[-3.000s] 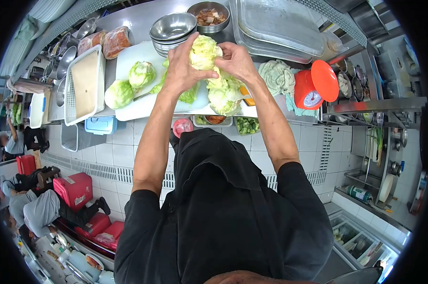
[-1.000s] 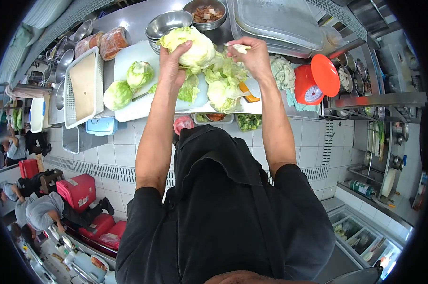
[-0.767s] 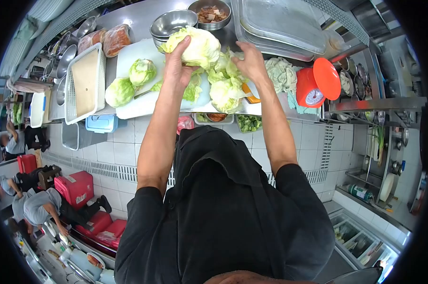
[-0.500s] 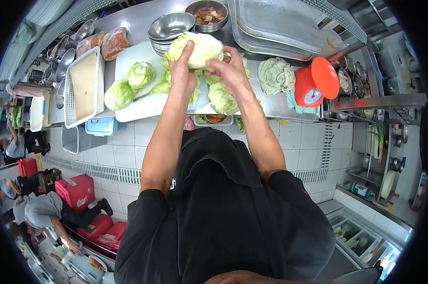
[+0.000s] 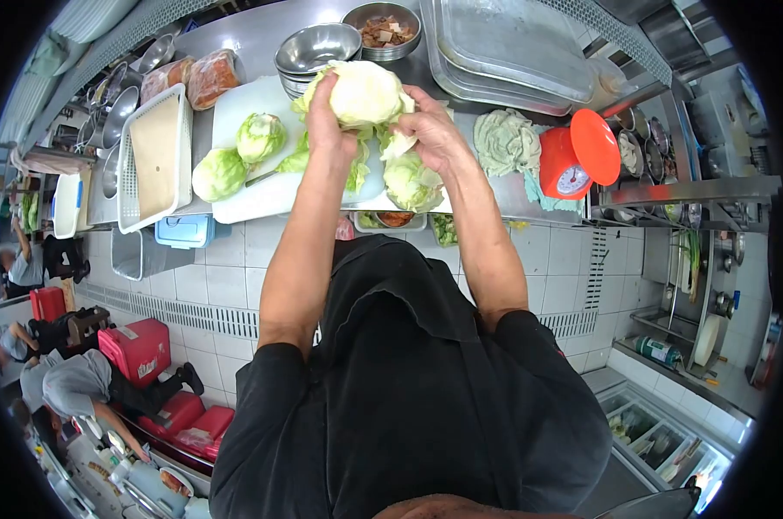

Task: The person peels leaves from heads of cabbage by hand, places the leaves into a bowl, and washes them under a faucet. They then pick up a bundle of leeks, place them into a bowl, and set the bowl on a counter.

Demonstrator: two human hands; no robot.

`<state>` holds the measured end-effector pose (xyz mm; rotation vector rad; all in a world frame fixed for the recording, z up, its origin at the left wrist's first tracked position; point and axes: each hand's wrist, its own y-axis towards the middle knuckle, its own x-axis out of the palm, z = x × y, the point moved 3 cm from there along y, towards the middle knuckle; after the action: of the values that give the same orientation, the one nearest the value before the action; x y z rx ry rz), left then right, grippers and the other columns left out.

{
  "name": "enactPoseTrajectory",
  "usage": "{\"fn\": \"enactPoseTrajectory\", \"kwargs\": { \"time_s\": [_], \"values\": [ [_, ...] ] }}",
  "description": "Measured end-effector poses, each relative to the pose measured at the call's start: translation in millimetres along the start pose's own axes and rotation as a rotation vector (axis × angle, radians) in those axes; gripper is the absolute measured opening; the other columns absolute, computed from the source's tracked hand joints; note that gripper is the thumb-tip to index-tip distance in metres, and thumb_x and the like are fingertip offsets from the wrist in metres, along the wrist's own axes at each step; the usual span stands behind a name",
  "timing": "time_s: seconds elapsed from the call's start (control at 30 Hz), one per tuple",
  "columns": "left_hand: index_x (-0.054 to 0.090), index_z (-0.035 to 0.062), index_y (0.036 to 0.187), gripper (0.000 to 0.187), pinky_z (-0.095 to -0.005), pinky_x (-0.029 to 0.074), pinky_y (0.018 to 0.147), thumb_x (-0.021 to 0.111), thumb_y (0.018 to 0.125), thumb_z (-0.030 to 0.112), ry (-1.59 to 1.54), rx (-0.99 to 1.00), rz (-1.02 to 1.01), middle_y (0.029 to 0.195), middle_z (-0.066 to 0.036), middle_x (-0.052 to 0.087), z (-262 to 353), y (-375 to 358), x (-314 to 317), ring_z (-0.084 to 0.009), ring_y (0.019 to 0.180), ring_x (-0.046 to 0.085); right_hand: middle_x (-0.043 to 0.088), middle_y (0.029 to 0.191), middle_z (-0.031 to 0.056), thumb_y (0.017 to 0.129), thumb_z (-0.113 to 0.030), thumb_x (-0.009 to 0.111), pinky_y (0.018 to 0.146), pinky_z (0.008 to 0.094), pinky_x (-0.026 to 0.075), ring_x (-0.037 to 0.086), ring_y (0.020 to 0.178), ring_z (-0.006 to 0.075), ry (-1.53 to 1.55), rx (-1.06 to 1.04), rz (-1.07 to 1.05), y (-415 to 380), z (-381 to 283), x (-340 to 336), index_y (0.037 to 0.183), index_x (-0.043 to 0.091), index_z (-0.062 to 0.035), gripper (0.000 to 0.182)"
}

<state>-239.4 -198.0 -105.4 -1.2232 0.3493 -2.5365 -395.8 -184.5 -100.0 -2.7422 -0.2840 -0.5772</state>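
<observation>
A pale lettuce head (image 5: 363, 92) is held up over the counter between my two hands. My left hand (image 5: 329, 125) grips its left side with the fingers wrapped behind it. At its right side, my right hand (image 5: 432, 130) has its fingers closed on a piece of lettuce leaf (image 5: 401, 144). Below my right hand a greener lettuce head (image 5: 411, 183) lies on the white cutting board (image 5: 246, 204). Two more lettuce heads (image 5: 260, 137) rest at the left of the board, beside a knife (image 5: 260, 179) and loose leaves, partly hidden by my left forearm.
Behind the board stand steel bowls (image 5: 318, 48), one stack holding brown chunks (image 5: 386, 33), and metal trays (image 5: 513, 43). A cloth (image 5: 504, 140) and red scale (image 5: 564, 160) are at right, a white basket (image 5: 184, 147) at left. Several people (image 5: 76, 385) are at far left.
My right hand has shifted slightly right and down and now pinches a leaf piece at the head's side. The lettuce head has turned a little in my left hand.
</observation>
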Motion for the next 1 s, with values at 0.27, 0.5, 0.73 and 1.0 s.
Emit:
{"fn": "enactPoseTrajectory", "kwargs": {
  "time_s": [0.27,0.5,0.73,1.0],
  "values": [
    [0.059,0.0148,0.125,0.045,-0.0517,0.048,0.095,0.065,0.088,0.041,0.149,-0.242,-0.069,0.123,-0.006,0.065,11,-6,-4,-0.0252,0.111,0.063,0.067,0.079,0.0043,0.076,0.008,0.050,0.064,0.0295,0.049,0.061,0.068,0.0133,-0.595,-0.105,0.189,48,-11,-50,0.092,0.071,-0.0003,0.028],
    [0.057,0.0108,0.130,0.053,-0.0537,0.050,0.097,0.056,0.094,0.050,0.013,-0.321,-0.149,0.128,-0.011,0.062,9,-9,-23,-0.0302,0.117,0.061,0.067,0.118,0.0219,0.082,-0.010,0.063,0.094,0.0390,0.049,0.064,0.110,0.0334,-1.355,-0.093,0.029,47,-22,-70,0.127,0.061,-0.0030,0.046],
    [0.056,0.0040,0.127,0.052,-0.0439,0.054,0.094,0.064,0.093,0.043,0.100,-0.133,-0.249,0.122,-0.013,0.064,11,-7,-19,-0.0248,0.110,0.065,0.068,0.118,0.0182,0.082,-0.021,0.076,0.080,0.0327,0.054,0.069,0.097,0.0253,-0.756,-0.397,-0.111,-29,-55,9,0.128,0.063,-0.0027,0.051],
    [0.043,0.0030,0.139,0.065,-0.0393,0.051,0.098,0.076,0.085,0.019,0.148,0.191,-0.389,0.127,-0.014,0.058,10,-24,-3,-0.0249,0.117,0.060,0.072,0.108,0.0137,0.089,-0.011,0.066,0.076,0.0289,0.055,0.068,0.091,0.0166,-0.839,-0.626,0.006,-33,-49,16,0.116,0.068,0.0009,0.031]
  ]
}}
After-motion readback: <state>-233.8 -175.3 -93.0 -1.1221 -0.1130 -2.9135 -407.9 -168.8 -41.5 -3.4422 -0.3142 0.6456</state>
